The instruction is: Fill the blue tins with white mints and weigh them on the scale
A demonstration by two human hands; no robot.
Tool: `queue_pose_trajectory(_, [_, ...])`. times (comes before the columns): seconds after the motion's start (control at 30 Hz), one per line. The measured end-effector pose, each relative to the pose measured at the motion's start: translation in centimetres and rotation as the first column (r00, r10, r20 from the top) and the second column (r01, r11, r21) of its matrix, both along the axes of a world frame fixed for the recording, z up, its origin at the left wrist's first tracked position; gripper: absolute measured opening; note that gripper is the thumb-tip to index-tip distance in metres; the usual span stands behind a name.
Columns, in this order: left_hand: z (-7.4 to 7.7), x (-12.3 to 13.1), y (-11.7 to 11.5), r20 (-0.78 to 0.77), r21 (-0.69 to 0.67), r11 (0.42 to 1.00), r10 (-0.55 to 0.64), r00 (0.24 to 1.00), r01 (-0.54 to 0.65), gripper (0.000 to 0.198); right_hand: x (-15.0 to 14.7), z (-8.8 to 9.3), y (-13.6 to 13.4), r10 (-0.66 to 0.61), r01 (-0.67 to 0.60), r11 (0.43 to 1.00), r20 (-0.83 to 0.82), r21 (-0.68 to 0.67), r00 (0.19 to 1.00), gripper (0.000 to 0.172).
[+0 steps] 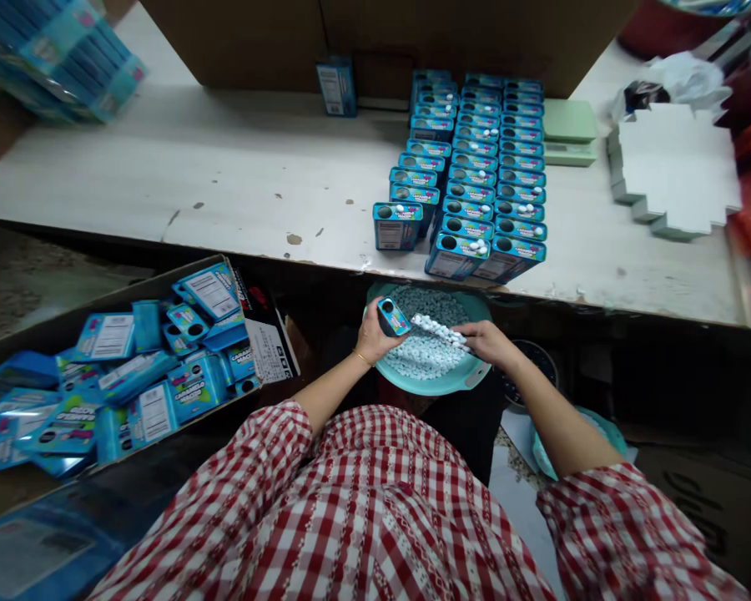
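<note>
My left hand (370,335) grips a small blue candy box (393,317) with a dark round hole in its top, tilted over a turquoise basin (435,386). White candies (419,357) fill much of the basin. On the right, my right hand (485,340) is closed around the end of a scoop (441,330) heaped with candies. The scoop's tip is close beside the box's top; most of its body is hidden under the candies. Just beyond the basin, rows of similar blue boxes (469,192) stand upright on the table, some with candies lying on top.
An open carton (229,275) of jumbled blue boxes stands at my left. The white table (238,192) has its front edge beyond the basin. Flat white card pieces (676,167) and a pale green block (569,125) lie at the right. A large cardboard sheet (388,42) rises behind.
</note>
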State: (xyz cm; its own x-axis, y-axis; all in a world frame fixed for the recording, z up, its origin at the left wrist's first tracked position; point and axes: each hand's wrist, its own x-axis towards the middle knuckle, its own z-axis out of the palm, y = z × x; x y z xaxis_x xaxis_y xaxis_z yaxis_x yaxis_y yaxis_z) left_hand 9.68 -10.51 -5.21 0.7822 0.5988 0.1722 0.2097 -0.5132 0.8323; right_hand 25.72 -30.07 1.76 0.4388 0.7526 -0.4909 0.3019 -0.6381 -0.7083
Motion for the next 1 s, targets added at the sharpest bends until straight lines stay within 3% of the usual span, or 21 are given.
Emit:
queue_pose_trajectory(0.13, [-0.5,0.8,-0.5,-0.017,0.091,0.988,-0.125,0.992,0.126,0.090,0.0,3.9,2.7,0.166,-0.146,0.982,0.187,-0.118,0.968,0.038])
queue_pose_trajectory(0.23, [-0.7,1.0,-0.9,-0.038,0.147,0.972,-0.181,0.983,0.184,0.089,-0.7,6.5,5.6,0.360,-0.256,0.912,0.327,-0.321,0.874,0.034])
queue_pose_trajectory(0.33, [-1.1,1.0,-1.4,-0.057,0.181,0.958,-0.214,0.975,0.221,0.086,-2.0,8.2,8.4,0.484,-0.262,0.821,0.376,-0.506,0.790,0.033])
queue_pose_trajectory(0.4, [-1.2,1.1,-1.6,-0.053,0.187,0.956,-0.222,0.974,0.228,0.085,-2.7,9.1,9.7,0.529,-0.259,0.785,0.391,-0.562,0.753,0.035])
queue_pose_trajectory(0.47, [-1.3,1.1,-1.7,-0.038,0.183,0.959,-0.212,0.976,0.216,0.085,-3.1,10.0,9.9,0.540,-0.254,0.783,0.417,-0.568,0.731,0.036])
queue_pose_trajectory(0.57, [-0.9,0.9,-1.2,-0.006,0.166,0.970,-0.180,0.984,0.179,0.087,-2.5,10.7,7.7,0.524,-0.247,0.807,0.457,-0.537,0.719,0.033])
queue_pose_trajectory(0.67, [-0.6,0.0,-0.6,0.016,0.165,0.979,-0.123,0.992,0.119,0.090,-1.2,8.7,4.1,0.442,-0.224,0.864,0.468,-0.451,0.765,0.033])
queue_pose_trajectory(0.77, [-0.9,-1.1,-0.3,0.007,0.159,0.986,-0.054,0.999,0.052,0.093,-0.9,3.6,2.2,0.334,-0.105,0.894,0.490,-0.436,0.806,0.038])
queue_pose_trajectory(0.83, [-1.5,-1.6,-0.2,-0.010,0.128,0.992,-0.007,1.000,0.008,0.096,-1.9,-0.4,2.5,0.329,-0.059,0.877,0.508,-0.476,0.796,0.041])
queue_pose_trajectory(0.9, [-2.0,-1.7,-0.2,-0.030,0.074,0.997,0.037,0.999,-0.035,0.097,-3.7,-3.6,3.3,0.362,-0.093,0.870,0.498,-0.485,0.788,0.043])
queue_pose_trajectory(1.0, [-2.5,-1.6,-0.2,-0.046,-0.016,0.994,0.108,0.993,-0.109,0.096,-5.7,-6.4,4.3,0.405,-0.196,0.875,0.449,-0.442,0.796,0.042])
